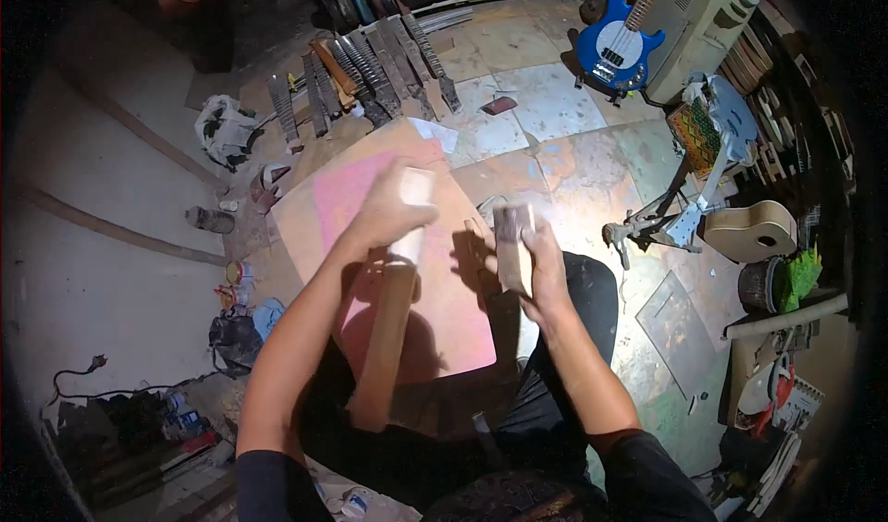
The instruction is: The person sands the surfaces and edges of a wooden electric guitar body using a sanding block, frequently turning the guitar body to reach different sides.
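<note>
My left hand (384, 212), blurred, grips the pale upper end (412, 185) of a long wooden piece (393, 319), whose browner length runs down toward my lap. In my right hand (546, 272) is a rectangular block (509, 235) with a worn grey-brown face and a pale side, held apart from the long piece. Under both lies a tan board (296, 217) with a pink area (458, 346) on it, and shadows of my hands fall across it.
Several dark neck-like strips (370, 78) lie at the back. A blue bass guitar (615, 46) stands back right, near a stand (624, 231) and an acoustic guitar body (745, 231). A grey sheet (671, 332) lies right. A black bag (231, 342) and cans (236, 272) line the left wall.
</note>
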Demonstrator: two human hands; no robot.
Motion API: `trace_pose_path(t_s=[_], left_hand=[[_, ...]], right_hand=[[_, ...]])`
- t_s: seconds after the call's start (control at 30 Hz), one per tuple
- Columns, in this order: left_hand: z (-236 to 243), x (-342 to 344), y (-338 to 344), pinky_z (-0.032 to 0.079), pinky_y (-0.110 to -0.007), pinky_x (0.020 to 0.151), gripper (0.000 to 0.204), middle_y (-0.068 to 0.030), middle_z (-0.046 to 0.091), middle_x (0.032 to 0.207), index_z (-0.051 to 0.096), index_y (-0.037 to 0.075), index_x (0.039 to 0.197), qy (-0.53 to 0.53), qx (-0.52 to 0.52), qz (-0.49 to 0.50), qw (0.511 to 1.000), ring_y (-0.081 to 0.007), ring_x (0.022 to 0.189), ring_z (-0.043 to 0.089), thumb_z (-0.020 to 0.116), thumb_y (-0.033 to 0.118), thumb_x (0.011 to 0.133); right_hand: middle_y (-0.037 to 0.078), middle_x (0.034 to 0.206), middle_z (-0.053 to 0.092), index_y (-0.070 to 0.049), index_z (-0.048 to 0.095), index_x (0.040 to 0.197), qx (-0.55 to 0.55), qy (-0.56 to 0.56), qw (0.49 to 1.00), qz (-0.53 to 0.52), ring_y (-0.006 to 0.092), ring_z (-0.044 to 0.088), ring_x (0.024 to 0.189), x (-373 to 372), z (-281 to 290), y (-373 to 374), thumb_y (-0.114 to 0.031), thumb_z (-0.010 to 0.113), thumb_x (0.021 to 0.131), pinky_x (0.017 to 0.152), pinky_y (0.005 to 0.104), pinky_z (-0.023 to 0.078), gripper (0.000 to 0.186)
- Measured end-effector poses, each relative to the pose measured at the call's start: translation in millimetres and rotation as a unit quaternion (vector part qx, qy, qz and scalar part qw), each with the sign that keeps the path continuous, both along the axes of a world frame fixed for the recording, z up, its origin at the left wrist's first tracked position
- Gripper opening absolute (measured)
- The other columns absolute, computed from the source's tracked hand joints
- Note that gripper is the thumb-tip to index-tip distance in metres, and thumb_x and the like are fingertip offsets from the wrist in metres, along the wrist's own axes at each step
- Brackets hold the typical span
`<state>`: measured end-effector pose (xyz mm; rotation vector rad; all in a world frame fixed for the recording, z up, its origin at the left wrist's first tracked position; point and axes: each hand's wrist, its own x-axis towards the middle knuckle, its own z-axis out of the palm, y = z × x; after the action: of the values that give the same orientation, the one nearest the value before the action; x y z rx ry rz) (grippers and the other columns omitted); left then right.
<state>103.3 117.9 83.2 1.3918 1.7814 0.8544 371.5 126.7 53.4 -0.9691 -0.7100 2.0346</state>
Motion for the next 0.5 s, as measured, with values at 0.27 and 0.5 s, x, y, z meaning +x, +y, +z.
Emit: trace_pose_path(t_s=[0.27, 0.5], left_hand=[[-6, -75, -88, 0.053, -0.048, 0.096, 0.072, -0.0240, 0.065, 0.114, 0.057, 0.002, 0.129, 0.295, 0.043, 0.398, 0.868, -0.0374, 0.107, 0.067, 0.086, 0.031, 0.070], [13, -87, -125, 0.051, -0.047, 0.098, 0.069, -0.0221, 0.066, 0.115, 0.060, 0.005, 0.126, 0.269, 0.052, 0.420, 0.865, -0.0374, 0.110, 0.065, 0.088, 0.036, 0.071]], right_hand=[[0.011, 0.121, 0.067, 0.001, 0.060, 0.132, 0.108, -0.130, 0.982, 0.088, 0.0168, 0.065, 0.109, 18, -2, -71, -0.009, 0.067, 0.098, 0.097, 0.0312, 0.051, 0.036], [0.013, 0.124, 0.065, 0.005, 0.055, 0.136, 0.251, -0.207, 0.946, 0.004, 0.0190, 0.066, 0.109, -3, -14, -85, -0.005, 0.069, 0.098, 0.092, 0.0317, 0.054, 0.042]])
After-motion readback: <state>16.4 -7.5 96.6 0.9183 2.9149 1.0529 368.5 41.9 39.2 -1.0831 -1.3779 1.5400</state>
